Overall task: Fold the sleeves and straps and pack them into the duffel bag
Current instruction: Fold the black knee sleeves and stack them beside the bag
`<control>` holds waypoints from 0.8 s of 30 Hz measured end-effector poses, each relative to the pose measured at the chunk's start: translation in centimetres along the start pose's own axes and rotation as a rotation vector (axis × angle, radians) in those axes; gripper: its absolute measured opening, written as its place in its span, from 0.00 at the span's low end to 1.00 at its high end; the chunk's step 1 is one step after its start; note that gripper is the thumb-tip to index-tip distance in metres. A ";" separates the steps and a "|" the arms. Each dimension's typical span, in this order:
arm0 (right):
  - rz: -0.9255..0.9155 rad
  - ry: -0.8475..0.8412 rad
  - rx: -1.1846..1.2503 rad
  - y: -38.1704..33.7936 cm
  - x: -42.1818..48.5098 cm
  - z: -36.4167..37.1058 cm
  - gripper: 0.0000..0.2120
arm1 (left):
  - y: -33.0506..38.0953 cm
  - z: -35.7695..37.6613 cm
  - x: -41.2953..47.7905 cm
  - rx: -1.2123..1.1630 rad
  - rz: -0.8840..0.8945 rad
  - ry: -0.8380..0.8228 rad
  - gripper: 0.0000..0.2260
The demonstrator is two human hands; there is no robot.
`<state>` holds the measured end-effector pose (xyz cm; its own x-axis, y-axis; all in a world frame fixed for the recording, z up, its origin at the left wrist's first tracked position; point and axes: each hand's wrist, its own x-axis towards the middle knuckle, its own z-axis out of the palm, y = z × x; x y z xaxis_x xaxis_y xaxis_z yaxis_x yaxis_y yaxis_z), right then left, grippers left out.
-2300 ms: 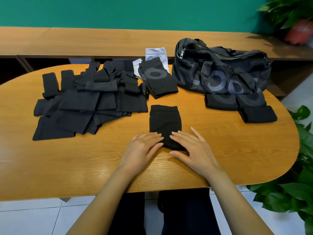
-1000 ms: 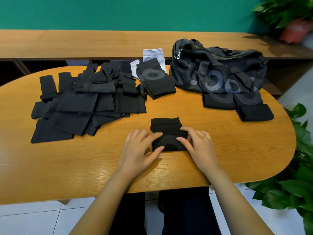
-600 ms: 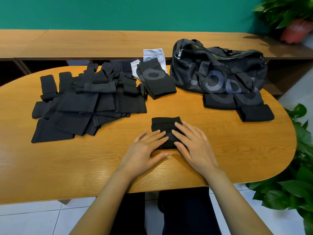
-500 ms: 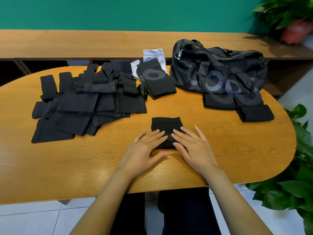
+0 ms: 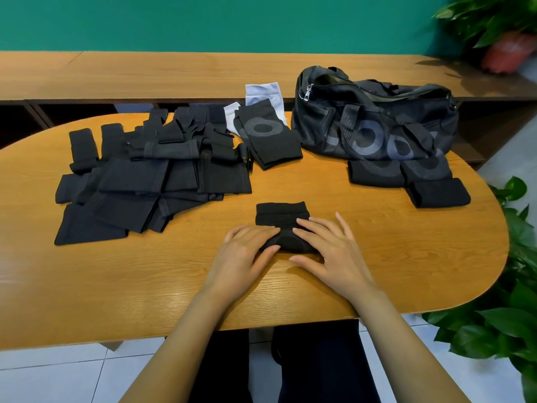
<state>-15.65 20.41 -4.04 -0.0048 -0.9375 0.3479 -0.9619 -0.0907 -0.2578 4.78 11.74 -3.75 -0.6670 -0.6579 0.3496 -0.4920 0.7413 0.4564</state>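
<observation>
Before duffel bag (image 5: 374,123), three folded sleeves (image 5: 425,170)

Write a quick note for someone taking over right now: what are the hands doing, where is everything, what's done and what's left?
Left hand and right hand: both flat, pressing the folded black sleeve on the table.
Duffel bag: far right; its contents are hidden.
Done: three folded pieces lie in front of the bag.
Left: fold the loose pile at left and the ring-patterned sleeves behind, then pack everything.
</observation>
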 end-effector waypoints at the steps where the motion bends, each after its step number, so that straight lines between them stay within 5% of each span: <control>1: -0.008 0.004 -0.009 0.0 0.0 0.0 0.30 | 0.0 -0.1 0.0 -0.004 -0.004 0.006 0.18; 11: 0.089 0.091 0.163 -0.4 0.0 -0.3 0.26 | 0.5 -0.5 -0.4 -0.188 -0.083 0.006 0.29; 18: 0.291 0.043 0.409 -0.3 0.2 -0.8 0.27 | 0.4 -0.5 -0.7 -0.206 -0.025 0.129 0.28; 24: 0.329 -0.016 0.261 -0.7 1.7 -2.0 0.27 | 0.5 -0.6 -0.4 -0.117 0.026 0.185 0.21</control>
<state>-15.57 19.61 -1.45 -0.2942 -0.9356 0.1954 -0.8080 0.1343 -0.5736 5.11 12.26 -3.22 -0.5593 -0.6600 0.5016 -0.4006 0.7449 0.5335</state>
